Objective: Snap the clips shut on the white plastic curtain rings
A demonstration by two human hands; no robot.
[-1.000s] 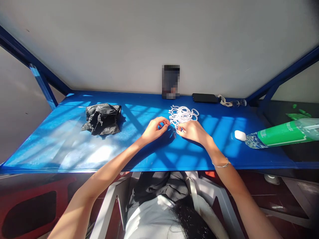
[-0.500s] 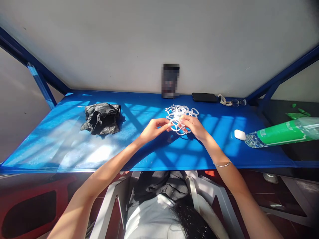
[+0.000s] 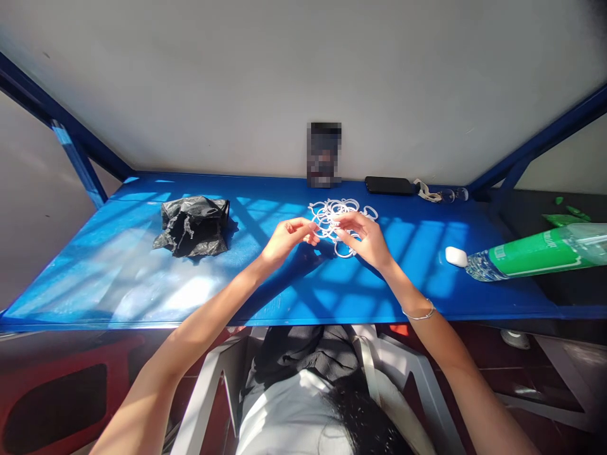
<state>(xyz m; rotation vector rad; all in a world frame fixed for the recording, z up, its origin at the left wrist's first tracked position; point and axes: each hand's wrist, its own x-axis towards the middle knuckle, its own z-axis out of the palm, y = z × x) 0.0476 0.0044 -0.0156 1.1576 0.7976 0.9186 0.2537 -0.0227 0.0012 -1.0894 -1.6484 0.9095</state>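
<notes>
A tangle of white plastic rings [image 3: 337, 212] lies on the blue table [image 3: 142, 278] near its middle back. My left hand [image 3: 284, 240] pinches the left side of the tangle with thumb and fingertips. My right hand [image 3: 365, 237] grips rings on the right side, and one ring [image 3: 345, 251] hangs just below its fingers. Both hands hold the rings slightly above the table top.
A crumpled black plastic bag [image 3: 193, 224] sits to the left. At the back stand a blurred upright phone [image 3: 324, 155], a flat black phone [image 3: 389, 185] and a small cable piece [image 3: 429, 193]. A white earbud case [image 3: 456, 256] and a lying green-labelled bottle [image 3: 531, 253] are at the right.
Both hands rose from the table and moved back toward the ring pile. The tangle has been lifted and shifted slightly left between the fingers.
</notes>
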